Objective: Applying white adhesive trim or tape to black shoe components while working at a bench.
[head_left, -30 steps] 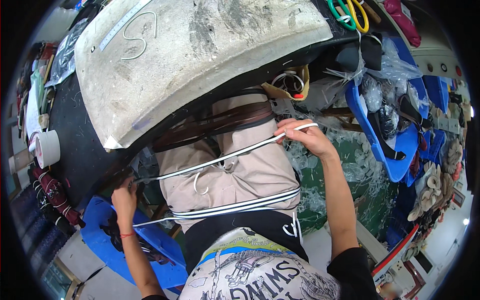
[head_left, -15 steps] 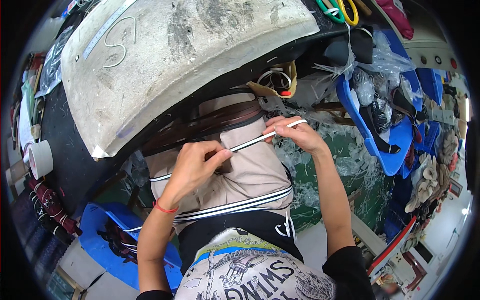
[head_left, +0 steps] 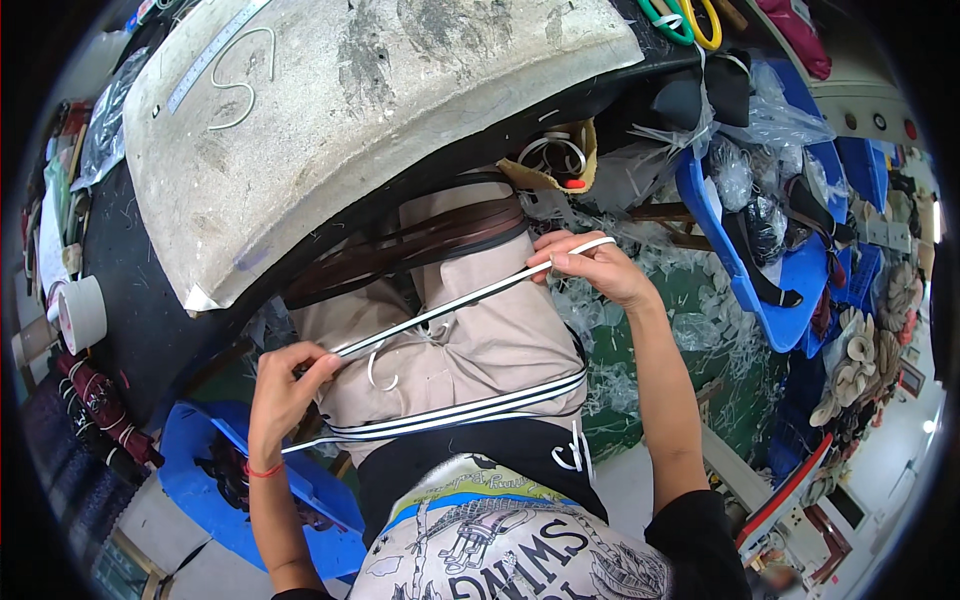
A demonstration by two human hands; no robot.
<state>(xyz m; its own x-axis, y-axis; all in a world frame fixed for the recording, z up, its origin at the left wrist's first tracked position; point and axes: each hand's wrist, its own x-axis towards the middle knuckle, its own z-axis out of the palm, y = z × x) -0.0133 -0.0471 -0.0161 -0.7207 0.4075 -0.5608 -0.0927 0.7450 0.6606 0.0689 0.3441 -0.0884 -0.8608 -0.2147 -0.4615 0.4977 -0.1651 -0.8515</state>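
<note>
With our left hand (head_left: pixel 290 385) and right hand (head_left: pixel 597 268) we pinch the black-and-white strip (head_left: pixel 440 311), seemingly light and pliable, best gripped across its flat faces.

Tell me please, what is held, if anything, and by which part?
A black-and-white strip: the right hand pinches it near one end, the left hand farther along; whether near the other end is unclear.

Black lettering (head_left: pixel 545 553) on the pale shirt (head_left: pixel 510 535), scale marks (head_left: pixel 205 69) on the ruler (head_left: pixel 217 55)
</note>
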